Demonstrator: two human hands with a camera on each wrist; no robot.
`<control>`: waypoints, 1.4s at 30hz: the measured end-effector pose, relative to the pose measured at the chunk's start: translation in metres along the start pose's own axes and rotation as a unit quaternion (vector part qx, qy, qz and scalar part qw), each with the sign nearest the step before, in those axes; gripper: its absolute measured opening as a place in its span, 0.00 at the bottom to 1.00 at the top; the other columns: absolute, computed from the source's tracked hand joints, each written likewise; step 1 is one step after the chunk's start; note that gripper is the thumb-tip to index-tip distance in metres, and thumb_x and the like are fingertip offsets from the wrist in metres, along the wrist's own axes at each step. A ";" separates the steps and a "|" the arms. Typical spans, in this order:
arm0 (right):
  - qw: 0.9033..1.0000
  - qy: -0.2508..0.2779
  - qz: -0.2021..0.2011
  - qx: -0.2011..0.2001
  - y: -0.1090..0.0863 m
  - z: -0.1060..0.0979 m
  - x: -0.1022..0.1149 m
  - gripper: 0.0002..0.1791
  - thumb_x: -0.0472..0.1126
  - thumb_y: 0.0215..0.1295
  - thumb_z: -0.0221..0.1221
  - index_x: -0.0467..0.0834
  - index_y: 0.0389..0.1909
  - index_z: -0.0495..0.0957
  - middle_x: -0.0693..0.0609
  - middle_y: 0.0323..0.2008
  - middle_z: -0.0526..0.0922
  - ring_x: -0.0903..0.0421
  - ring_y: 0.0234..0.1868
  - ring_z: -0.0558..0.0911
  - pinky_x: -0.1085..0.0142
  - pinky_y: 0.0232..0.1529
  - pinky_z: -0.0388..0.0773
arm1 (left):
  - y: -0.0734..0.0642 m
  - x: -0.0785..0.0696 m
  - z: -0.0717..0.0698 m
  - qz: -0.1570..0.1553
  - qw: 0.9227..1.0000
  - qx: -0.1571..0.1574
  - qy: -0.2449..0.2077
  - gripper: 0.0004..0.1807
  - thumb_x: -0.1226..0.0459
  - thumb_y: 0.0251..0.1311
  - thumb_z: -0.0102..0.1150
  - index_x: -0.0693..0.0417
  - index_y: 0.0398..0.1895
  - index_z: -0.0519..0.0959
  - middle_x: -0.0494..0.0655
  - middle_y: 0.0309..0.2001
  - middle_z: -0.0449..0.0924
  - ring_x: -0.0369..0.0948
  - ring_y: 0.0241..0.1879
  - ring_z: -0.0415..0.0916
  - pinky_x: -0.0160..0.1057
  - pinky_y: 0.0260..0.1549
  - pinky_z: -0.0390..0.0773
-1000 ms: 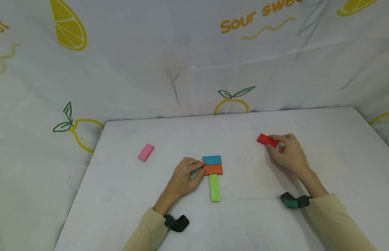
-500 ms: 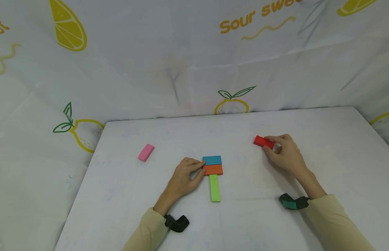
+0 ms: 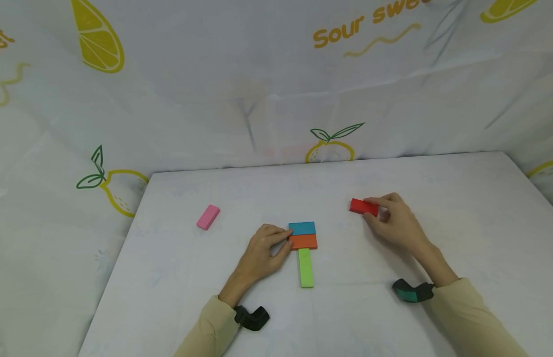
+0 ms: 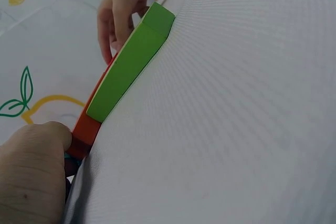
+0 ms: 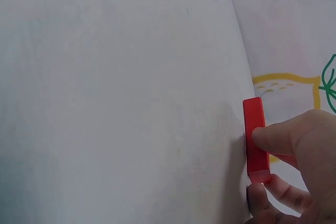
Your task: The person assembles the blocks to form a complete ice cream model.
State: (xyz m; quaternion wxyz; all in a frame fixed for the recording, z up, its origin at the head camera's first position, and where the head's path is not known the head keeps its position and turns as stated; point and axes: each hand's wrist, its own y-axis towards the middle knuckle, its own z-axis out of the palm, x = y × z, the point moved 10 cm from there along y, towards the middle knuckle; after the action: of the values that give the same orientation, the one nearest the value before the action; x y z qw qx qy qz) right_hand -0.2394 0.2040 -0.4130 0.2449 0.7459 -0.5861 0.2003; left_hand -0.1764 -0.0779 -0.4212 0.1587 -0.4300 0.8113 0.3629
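Note:
My right hand [image 3: 399, 225] pinches a red rectangular block [image 3: 358, 206] by its right end, thumb on the near side and fingers on the far side. In the right wrist view the thumb lies across the red block's side. A blue block [image 3: 302, 228] and an orange block [image 3: 304, 241] lie flat against each other, long sides together. Below them a light green block [image 3: 305, 268] points toward me, its far end at the orange one. My left hand [image 3: 260, 253] rests its index finger and thumb at the left ends of the blue and orange blocks.
A pink block [image 3: 208, 217] lies slanted at the left of the white table [image 3: 178, 307]. Behind the table hangs a white cloth [image 3: 191, 104] with lemon prints. Dark wrist devices sit at both sleeves.
My right hand has carried the red block leftward and slightly nearer, turning it more level in view. The left hand and the other blocks have stayed put.

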 end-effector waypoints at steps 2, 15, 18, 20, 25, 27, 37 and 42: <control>1.000 0.001 -0.002 0.004 0.000 0.002 0.003 0.20 0.37 0.64 0.65 0.37 0.57 0.82 0.37 0.45 0.76 0.52 0.31 0.74 0.70 0.28 0.70 | 0.000 0.000 0.000 -0.001 1.000 0.000 -0.001 0.16 0.64 0.64 0.67 0.62 0.52 0.86 0.49 0.43 0.89 0.44 0.47 0.81 0.39 0.46 0.83; 0.999 0.003 0.002 0.039 0.005 0.021 0.021 0.22 0.38 0.65 0.66 0.39 0.59 0.81 0.37 0.48 0.76 0.51 0.37 0.75 0.66 0.33 0.72 | 0.000 0.001 0.002 -0.001 1.000 0.005 -0.002 0.16 0.64 0.64 0.67 0.61 0.53 0.86 0.49 0.44 0.89 0.44 0.47 0.81 0.39 0.46 0.83; 0.999 -0.006 0.006 0.046 0.006 0.026 0.026 0.23 0.39 0.65 0.66 0.40 0.60 0.81 0.38 0.49 0.76 0.50 0.38 0.75 0.65 0.34 0.73 | 0.001 0.001 0.002 0.000 1.000 0.004 0.002 0.16 0.64 0.64 0.67 0.61 0.53 0.86 0.49 0.44 0.89 0.43 0.47 0.81 0.39 0.46 0.83; 0.999 -0.008 0.006 0.050 0.006 0.029 0.028 0.23 0.39 0.65 0.65 0.41 0.61 0.81 0.38 0.49 0.76 0.50 0.38 0.75 0.65 0.34 0.73 | 0.001 0.001 0.002 0.001 1.000 0.003 0.003 0.16 0.64 0.64 0.67 0.61 0.53 0.86 0.49 0.44 0.89 0.43 0.47 0.81 0.39 0.46 0.83; 0.998 -0.001 0.004 0.057 0.008 0.035 0.034 0.23 0.39 0.65 0.65 0.42 0.61 0.81 0.40 0.49 0.76 0.50 0.38 0.76 0.66 0.34 0.73 | 0.001 0.000 0.001 0.004 1.000 -0.002 0.004 0.16 0.64 0.63 0.67 0.61 0.52 0.86 0.49 0.43 0.89 0.43 0.46 0.81 0.39 0.45 0.84; 0.998 0.000 0.001 0.059 0.008 0.038 0.037 0.22 0.39 0.65 0.65 0.42 0.61 0.81 0.40 0.48 0.76 0.50 0.38 0.76 0.67 0.34 0.73 | 0.001 0.001 0.001 0.004 1.000 -0.002 0.004 0.16 0.64 0.63 0.67 0.61 0.53 0.86 0.49 0.43 0.89 0.43 0.46 0.81 0.39 0.45 0.84; 0.997 -0.001 -0.002 0.072 0.010 0.050 0.045 0.23 0.40 0.65 0.65 0.45 0.62 0.81 0.42 0.49 0.76 0.50 0.40 0.75 0.66 0.36 0.74 | 0.000 0.001 0.000 -0.003 1.000 0.000 0.006 0.16 0.64 0.64 0.67 0.61 0.52 0.87 0.49 0.43 0.89 0.43 0.47 0.81 0.38 0.45 0.84; 0.997 0.007 -0.013 0.073 0.009 0.051 0.051 0.22 0.39 0.65 0.66 0.45 0.61 0.82 0.42 0.49 0.76 0.50 0.40 0.75 0.65 0.36 0.73 | 0.000 0.001 0.001 -0.005 1.000 0.002 0.005 0.16 0.64 0.64 0.67 0.61 0.52 0.87 0.49 0.44 0.89 0.43 0.47 0.81 0.38 0.46 0.84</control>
State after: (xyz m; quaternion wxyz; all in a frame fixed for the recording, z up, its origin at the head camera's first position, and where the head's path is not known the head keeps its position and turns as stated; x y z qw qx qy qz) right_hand -0.2359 0.1316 -0.4229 0.1969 0.7679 -0.5583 0.2446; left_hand -0.1773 -0.0783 -0.4226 0.1577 -0.4359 0.8103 0.3585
